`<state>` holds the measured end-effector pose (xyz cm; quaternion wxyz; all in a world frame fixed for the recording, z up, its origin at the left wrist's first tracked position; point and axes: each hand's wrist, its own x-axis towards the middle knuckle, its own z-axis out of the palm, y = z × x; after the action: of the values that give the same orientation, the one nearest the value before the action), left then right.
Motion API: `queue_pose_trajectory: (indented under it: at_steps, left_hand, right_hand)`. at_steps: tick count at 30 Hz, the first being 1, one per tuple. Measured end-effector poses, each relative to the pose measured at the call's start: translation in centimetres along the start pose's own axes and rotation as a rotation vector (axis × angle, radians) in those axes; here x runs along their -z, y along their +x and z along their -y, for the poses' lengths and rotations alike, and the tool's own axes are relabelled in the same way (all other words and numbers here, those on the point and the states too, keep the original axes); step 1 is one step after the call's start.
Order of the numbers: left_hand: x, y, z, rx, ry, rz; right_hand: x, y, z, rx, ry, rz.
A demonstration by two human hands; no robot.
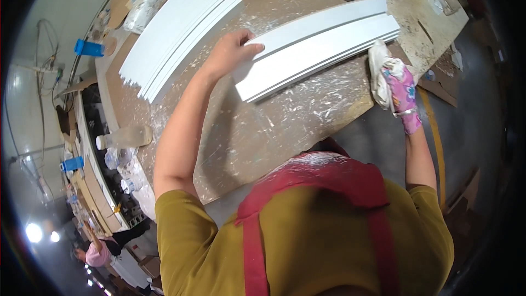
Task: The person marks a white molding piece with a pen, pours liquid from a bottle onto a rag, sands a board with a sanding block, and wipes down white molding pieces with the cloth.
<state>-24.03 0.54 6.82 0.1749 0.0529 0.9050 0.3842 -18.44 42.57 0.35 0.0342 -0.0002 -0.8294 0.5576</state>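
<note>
Wiping step: left hand (233, 52) presses flat, unclenched, on white panel (323, 46); gloved right hand (402, 90) clutches rag (379, 71) at panel's near edge. Next likely calls for steady strokes along that edge.

I see mustard-olive short-sleeved shirt, sleeves ending above elbows. Red apron over it, broad straps crossing shoulders, shiny clear plastic film over bib front. Left hand (230, 52) bare, forearm bare. Right hand (402, 96) in pink floral-print glove, cuff reaching wrist, thin metal bangle over it. Right forearm bare.
</note>
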Motion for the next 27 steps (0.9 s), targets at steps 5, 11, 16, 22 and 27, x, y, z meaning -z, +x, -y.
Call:
queue_pose_trajectory:
  at_steps: [5,11,16,22,27]
  left_hand:
    - [2.4,-7.5,-3.2,0.035,-0.308,-0.025]
    - [-7.2,-17.6,2.5,-0.424,0.416,-0.437]
    - [-13.2,-20.4,8.7,-0.416,0.584,-0.361]
    - [-12.1,-23.6,12.1,-0.13,0.305,-0.348]
    - [-12.6,-24.1,13.8,-0.065,0.115,-0.352]
  right_hand:
    - [5.3,-2.0,-2.9,-0.006,-0.033,-0.232]
    - [9.1,-5.6,-5.6,0.052,-0.042,-0.376]
    - [5.6,-7.0,-2.6,0.178,-0.335,-0.27]
    - [-11.8,-11.9,9.1,0.124,-0.421,0.01]
    - [-24.7,-16.4,8.6,0.65,-0.448,0.437]
